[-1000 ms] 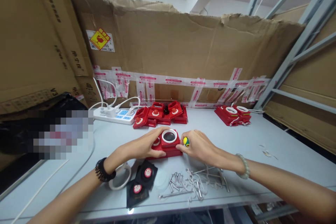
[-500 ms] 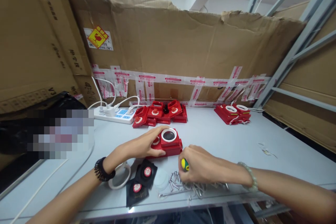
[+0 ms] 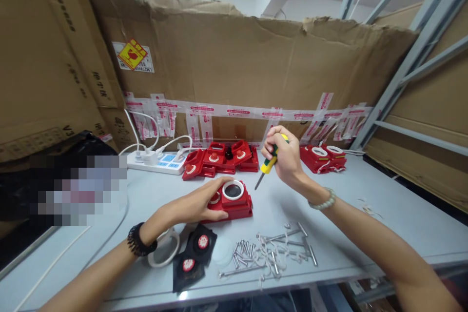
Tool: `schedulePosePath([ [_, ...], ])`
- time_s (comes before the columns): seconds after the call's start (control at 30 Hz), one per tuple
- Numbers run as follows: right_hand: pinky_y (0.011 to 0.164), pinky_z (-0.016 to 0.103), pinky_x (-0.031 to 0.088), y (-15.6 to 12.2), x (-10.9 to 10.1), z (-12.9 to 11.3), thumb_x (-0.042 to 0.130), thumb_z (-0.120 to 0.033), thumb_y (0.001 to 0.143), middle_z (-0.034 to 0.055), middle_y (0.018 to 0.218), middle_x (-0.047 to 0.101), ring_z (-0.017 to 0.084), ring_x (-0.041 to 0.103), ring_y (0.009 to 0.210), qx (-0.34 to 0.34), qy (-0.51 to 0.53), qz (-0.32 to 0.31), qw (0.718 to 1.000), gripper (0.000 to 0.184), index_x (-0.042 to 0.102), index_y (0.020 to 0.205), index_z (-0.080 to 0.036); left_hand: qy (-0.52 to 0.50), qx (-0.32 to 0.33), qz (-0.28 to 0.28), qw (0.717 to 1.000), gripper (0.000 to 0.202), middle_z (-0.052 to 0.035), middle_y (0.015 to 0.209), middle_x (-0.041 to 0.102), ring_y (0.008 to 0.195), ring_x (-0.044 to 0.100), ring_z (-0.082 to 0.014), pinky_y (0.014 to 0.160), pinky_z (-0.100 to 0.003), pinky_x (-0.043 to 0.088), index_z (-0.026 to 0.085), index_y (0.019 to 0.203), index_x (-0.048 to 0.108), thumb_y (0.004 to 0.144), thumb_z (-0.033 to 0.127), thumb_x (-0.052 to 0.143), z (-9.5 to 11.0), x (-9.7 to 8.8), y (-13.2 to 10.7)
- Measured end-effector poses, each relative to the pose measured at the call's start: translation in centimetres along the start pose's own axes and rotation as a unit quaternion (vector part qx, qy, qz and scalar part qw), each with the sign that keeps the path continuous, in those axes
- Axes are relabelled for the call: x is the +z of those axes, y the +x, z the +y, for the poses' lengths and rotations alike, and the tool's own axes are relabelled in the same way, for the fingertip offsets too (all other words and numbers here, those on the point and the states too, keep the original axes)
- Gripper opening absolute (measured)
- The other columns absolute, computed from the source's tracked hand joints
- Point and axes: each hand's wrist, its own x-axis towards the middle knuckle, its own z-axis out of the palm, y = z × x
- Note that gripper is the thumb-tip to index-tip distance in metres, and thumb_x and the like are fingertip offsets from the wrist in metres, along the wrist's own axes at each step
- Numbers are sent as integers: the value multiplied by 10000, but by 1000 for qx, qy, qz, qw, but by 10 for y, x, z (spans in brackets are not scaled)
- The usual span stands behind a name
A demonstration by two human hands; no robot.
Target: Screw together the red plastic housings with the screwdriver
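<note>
My left hand (image 3: 204,202) is wrapped over the left part of a red housing (image 3: 239,209), which has a white ring around a dark round window on top. In my right hand (image 3: 287,156) is a yellow and green screwdriver (image 3: 269,162), raised above the table with its shaft slanting down and left. The screwdriver's tip hangs apart from the housing, up and to its right. Nearer me lie several metal screws (image 3: 243,252), long bolts with white cords (image 3: 274,256), a clear disc (image 3: 222,252), two black pieces with red-and-white round labels (image 3: 199,243) and a white ring (image 3: 164,256).
Several red housings and covers (image 3: 219,158) stand at the back beside a white power strip (image 3: 157,162) with cables. Two more red units (image 3: 323,157) sit at the back right. Cardboard (image 3: 234,63) walls the rear, and a metal shelf frame (image 3: 398,78) rises at right.
My right hand has lifted with the screwdriver, up and away from the front, uncovering the bolts and cords. My left hand stays on the red housing.
</note>
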Motion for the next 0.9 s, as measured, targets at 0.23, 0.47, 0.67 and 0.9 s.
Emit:
schedulePosePath([
  [0.23,355,173,248,14,8,35,493,-113,633,-104,412,398,40,340,335,14,47,26,998,82,470,630,-191,-8,7,-7,1000,712,-79,1357,427,1205,443,-263,1028,-374,353,252,1356,303,757,326,682,-1,1,0],
  [0.47,356,168,261,14,8,42,493,-113,643,-104,418,407,41,359,338,14,48,27,998,81,475,637,-192,-13,7,-9,1000,707,-83,1364,423,1209,442,-265,1028,-383,351,248,1356,305,760,320,679,0,0,1],
  [0.67,355,166,257,19,6,43,495,-119,652,-105,423,403,37,353,339,10,45,39,998,79,470,635,-192,-11,8,-10,1000,717,-84,1367,420,1208,445,-268,1023,-392,356,255,1367,288,766,315,673,-1,0,0],
  [0.9,353,171,258,15,8,41,492,-113,650,-102,415,397,40,345,345,9,32,24,999,80,479,631,-189,-21,8,-11,1000,711,-91,1359,432,1203,451,-276,1022,-389,357,246,1362,304,763,332,676,-2,1,1],
])
